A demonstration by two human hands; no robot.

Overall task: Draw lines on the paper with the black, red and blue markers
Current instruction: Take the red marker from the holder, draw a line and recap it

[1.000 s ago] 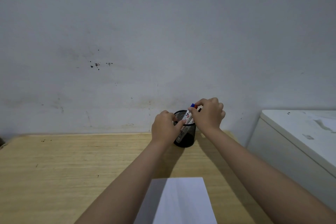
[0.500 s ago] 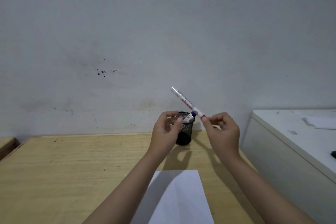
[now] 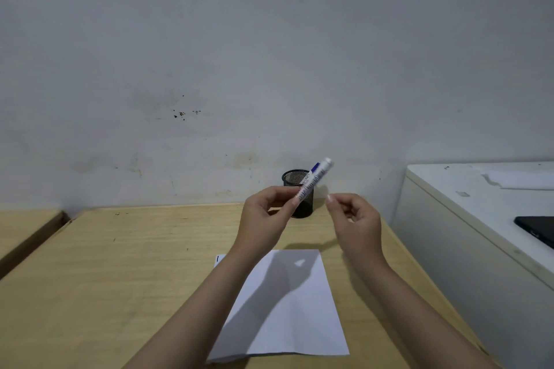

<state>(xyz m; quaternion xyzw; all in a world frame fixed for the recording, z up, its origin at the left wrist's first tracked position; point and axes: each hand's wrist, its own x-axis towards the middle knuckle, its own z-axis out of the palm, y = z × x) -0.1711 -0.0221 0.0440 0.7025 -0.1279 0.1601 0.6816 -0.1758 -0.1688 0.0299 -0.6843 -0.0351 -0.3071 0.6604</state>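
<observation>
Your left hand [image 3: 263, 216] now pinches the white marker [image 3: 314, 179], passed from your right hand [image 3: 353, 219], whose fingers are loosely curled; one blue-capped marker [image 3: 314, 167] stands in the mesh cup [image 3: 295, 180].

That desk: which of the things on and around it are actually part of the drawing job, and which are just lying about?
Part of the job:
- marker, pinched in the left hand
- right hand, next to it and holding nothing
- paper on the desk
- mesh pen cup, with a blue-capped marker inside

Just lying about:
- white cabinet
- dark flat object on it
</observation>
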